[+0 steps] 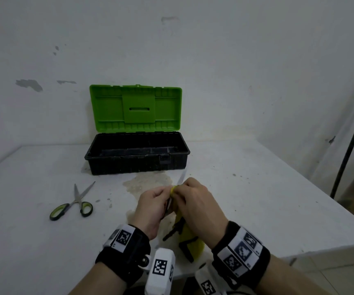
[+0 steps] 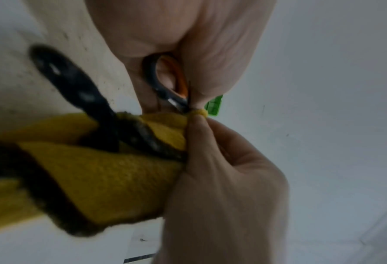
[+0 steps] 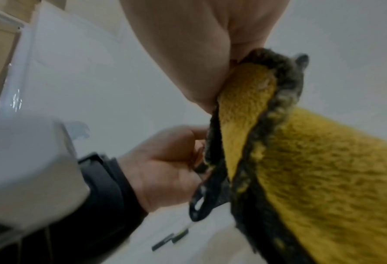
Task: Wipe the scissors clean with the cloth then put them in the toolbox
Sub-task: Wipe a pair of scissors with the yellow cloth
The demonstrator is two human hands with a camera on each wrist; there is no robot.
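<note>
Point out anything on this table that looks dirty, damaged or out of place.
A brownish stain spreads over the white table just in front of the open toolbox, with dark specks scattered round it. The wall behind has patches of chipped paint. A second pair of scissors lies open at the left.

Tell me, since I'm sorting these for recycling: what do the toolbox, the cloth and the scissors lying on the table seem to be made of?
Toolbox: moulded plastic by its ribbed walls, matte black base, glossy green lid. Cloth: fuzzy yellow fabric with dark stitched edging, probably microfibre. Scissors: shiny blades, likely steel; green-and-black handles look plastic.
</note>
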